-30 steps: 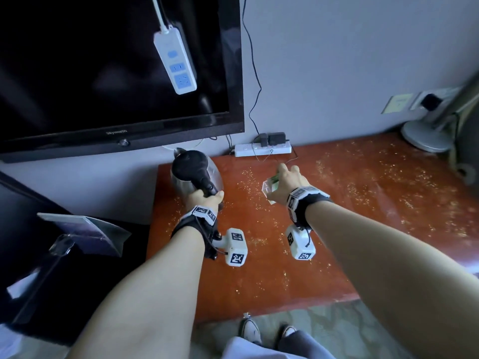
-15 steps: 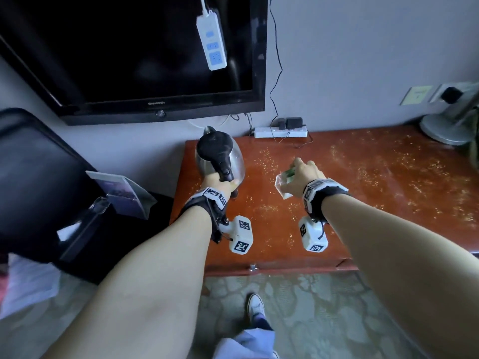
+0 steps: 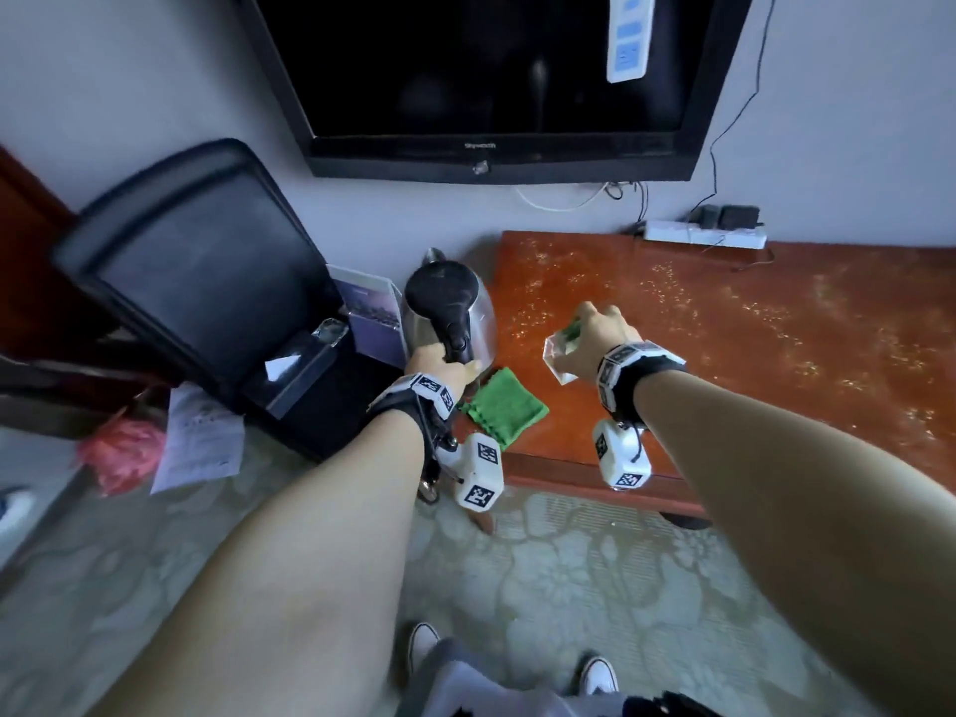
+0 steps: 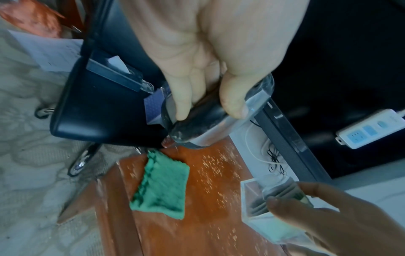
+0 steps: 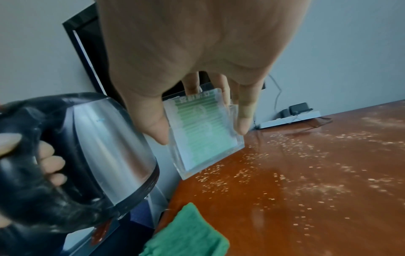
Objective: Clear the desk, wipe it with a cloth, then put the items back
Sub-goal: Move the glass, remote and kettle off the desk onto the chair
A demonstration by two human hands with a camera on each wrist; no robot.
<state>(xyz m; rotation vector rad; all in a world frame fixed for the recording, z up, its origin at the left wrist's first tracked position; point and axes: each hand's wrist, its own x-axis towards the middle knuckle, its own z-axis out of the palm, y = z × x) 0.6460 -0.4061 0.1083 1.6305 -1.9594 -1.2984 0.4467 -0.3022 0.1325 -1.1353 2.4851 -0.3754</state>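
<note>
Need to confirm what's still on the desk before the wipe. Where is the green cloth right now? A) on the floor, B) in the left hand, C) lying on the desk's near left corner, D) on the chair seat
C: the green cloth lies flat on the desk at its near left corner, while the left hand grips the kettle and the right hand holds the clear card holder.

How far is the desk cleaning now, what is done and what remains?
Clearing is under way: the left hand grips the kettle over the desk's left edge, and the right hand holds the clear card holder. Wiping has not begun: the green cloth lies folded, crumbs cover the desk. Returning the items comes last.
</note>
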